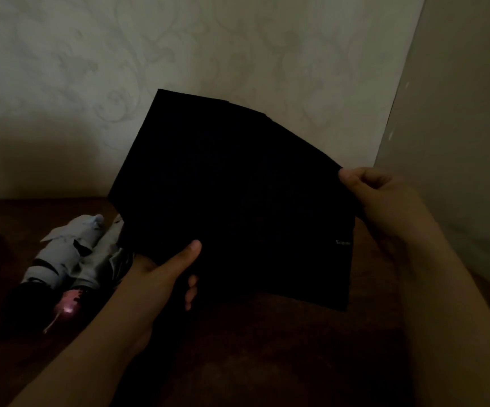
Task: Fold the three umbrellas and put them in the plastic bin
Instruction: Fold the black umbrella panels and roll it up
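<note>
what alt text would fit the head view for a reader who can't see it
Two bare hands hold up a black fabric umbrella canopy in a dim room, the left hand at its lower edge and the right hand pinching its right corner. A folded grey umbrella lies lower left.

Grey umbrella (70, 254) on brown surface (267, 362)

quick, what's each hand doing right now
Left hand: closed, gripping the lower part of the black fabric umbrella canopy.
Right hand: closed, pinching the canopy's right edge.
</note>
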{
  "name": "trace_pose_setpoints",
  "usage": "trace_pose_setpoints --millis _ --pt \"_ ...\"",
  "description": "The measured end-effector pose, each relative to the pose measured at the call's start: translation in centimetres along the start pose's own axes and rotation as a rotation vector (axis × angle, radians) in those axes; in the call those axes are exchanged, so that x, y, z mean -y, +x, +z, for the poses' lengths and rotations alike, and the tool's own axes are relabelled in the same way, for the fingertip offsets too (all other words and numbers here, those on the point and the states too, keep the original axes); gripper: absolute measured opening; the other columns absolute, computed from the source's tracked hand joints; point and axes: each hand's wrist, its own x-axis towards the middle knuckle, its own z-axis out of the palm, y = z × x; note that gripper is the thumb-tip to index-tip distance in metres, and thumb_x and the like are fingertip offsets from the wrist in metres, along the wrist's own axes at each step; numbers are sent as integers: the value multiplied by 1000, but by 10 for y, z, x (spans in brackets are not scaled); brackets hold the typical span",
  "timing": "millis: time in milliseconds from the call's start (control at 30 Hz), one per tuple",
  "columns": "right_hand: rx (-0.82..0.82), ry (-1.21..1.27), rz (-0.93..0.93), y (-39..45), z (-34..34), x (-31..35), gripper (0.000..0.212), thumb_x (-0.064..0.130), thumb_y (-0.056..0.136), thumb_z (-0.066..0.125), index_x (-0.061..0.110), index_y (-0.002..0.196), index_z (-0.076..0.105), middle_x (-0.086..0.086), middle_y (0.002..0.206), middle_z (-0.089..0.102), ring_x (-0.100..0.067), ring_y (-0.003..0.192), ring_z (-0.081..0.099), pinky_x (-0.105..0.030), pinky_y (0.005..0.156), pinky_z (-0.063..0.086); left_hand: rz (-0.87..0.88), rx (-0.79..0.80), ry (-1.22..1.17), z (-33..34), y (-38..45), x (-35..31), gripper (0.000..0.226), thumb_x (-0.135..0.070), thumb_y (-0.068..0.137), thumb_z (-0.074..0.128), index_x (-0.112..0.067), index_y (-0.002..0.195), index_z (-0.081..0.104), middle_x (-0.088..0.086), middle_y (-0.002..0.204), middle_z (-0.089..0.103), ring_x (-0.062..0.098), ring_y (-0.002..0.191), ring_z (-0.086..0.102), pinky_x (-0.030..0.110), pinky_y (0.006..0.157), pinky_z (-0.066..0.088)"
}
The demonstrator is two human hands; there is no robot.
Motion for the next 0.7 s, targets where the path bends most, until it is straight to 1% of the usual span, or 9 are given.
trace_pose_setpoints --millis 133,267,367,467,500,567,633,667,700 --pt "-2 194 18 -3 3 4 13 9 89 55 12 78 62 9 60 67 -2 60 62 -14 60 52 -26 4 -29 0 0 0 28 -35 75 62 -9 79 52 6 52 46 17 42 43 29 44 38" --pt "7 379 8 -7 13 8 14 16 95 49 19 93 62 10 68 67 -3 63 63 -16 56 51 -92 25 -93 1 1 -1 29 -35 75 61 -9 74 49 5 52 44 16 42 41 29 44 36" --pt "-9 408 -23 -9 16 7 15 20 98 44 23 99 59 6 72 60 -5 62 57 -19 52 49 -107 46 -101 1 0 -1 29 -36 76 61 -9 74 49 5 53 44 16 42 41 29 44 36" --pt "-49 311 -121 -11 18 5 19 20 101 39 27 99 56 9 61 49 -4 52 44 -17 46 40 -122 46 -108 1 1 0 30 -36 75 62 -9 75 50 5 53 44 17 42 42 29 44 36" --pt "-85 219 -177 -11 18 4 20 19 101 38 29 97 55 10 57 45 -4 48 40 -17 43 36 -123 44 -106 1 1 0 30 -36 75 63 -9 77 50 5 53 45 17 42 42 28 44 37" --pt "-168 -87 -335 -11 18 1 21 19 102 37 33 97 52 8 58 42 -6 46 36 -21 41 31 -112 43 -100 2 1 0 30 -35 76 63 -10 80 48 5 53 45 17 42 42 27 42 38" --pt "-234 -334 -426 -10 17 -1 19 20 101 38 34 103 50 5 65 46 -8 52 41 -24 47 34 -102 36 -97 2 1 0 28 -34 77 62 -11 79 48 5 53 45 17 42 42 27 42 39" --pt "-266 -368 -412 -8 15 -2 18 22 101 40 35 108 50 5 71 52 -7 57 47 -22 52 39 -101 31 -96 1 1 0 28 -34 77 62 -10 77 48 6 53 45 17 42 42 27 43 38" --pt "-278 -335 -357 -5 12 -2 16 25 100 42 34 111 50 5 78 58 -5 66 55 -21 60 45 -99 28 -95 1 1 0 29 -35 77 62 -10 74 48 6 53 45 17 43 42 28 44 38"
